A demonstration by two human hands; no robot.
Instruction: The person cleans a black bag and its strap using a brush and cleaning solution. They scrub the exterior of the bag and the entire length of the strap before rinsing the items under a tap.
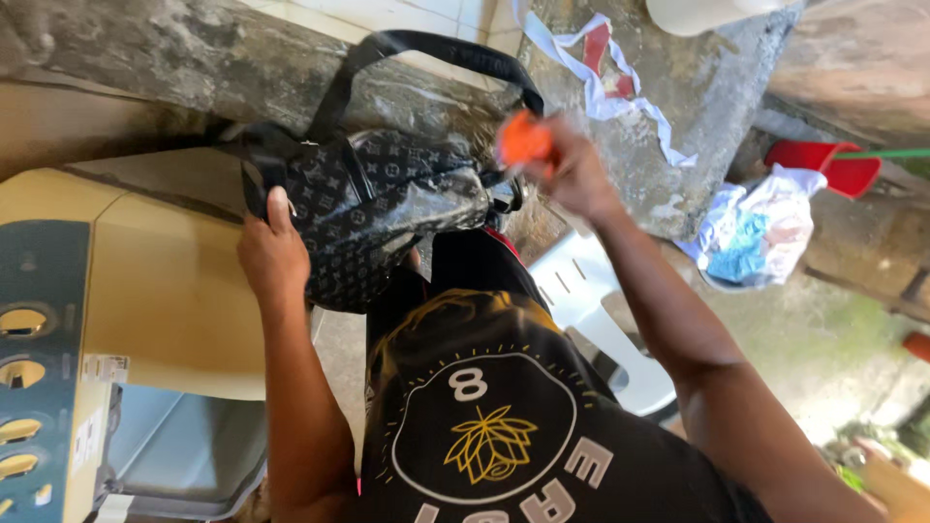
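On a wet, rough concrete ledge (668, 116) beside a cream-coloured washing machine (165, 281), a dark patterned bag with a black strap (387, 194) lies on its side. The left hand (273, 254) grips the bag's near edge while the right hand (572, 169) closes on an orange cloth (525, 138) at its wet end. A crumpled white and blue plastic bag (760, 237) sits well apart on the ground.

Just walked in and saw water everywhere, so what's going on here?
A person is handling a wet black patterned bag propped against a rough concrete ledge. The left hand grips the bag's side, while the right hand presses an orange scrubber near the strap end. A cream washing machine stands on the left, and a white plastic chair sits below.
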